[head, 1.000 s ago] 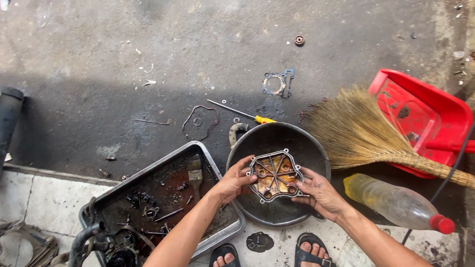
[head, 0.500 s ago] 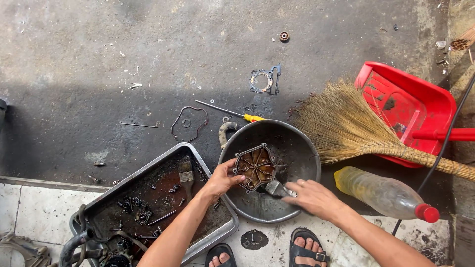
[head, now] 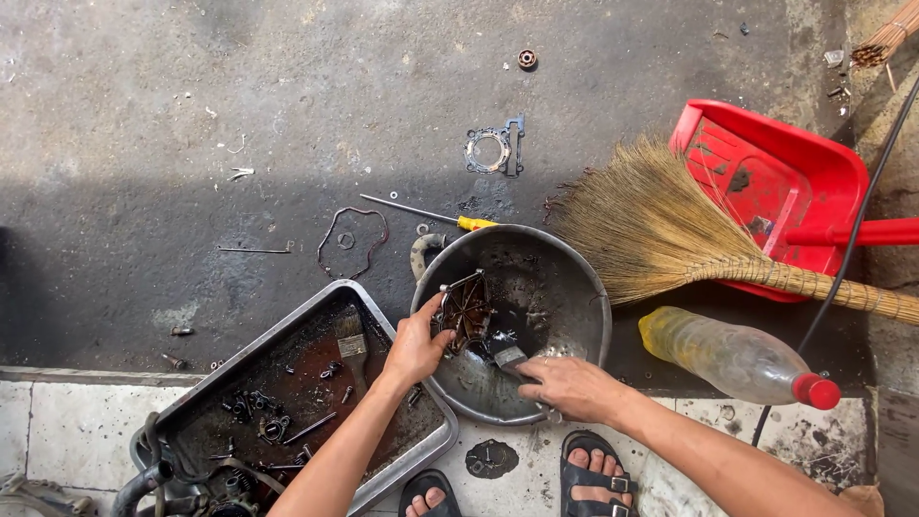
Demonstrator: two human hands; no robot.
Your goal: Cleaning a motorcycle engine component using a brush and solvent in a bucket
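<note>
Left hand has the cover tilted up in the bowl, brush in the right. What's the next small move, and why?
Probably draw the brush up across the cover's ribbed face. The left hand holds the cover on edge inside the bowl, its dirty, brownish ribs facing the right hand, and the bristles sit just below it, so a short stroke would reach it.

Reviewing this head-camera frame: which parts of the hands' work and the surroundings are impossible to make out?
- Brush: the right hand covers its handle.
- Metal engine cover: tilted on edge in the bowl, its far face is hidden; the left hand covers its near rim.
- Small parts in the tray: too small and grimy to identify.
- Broom handle: cut off by the right edge.
</note>
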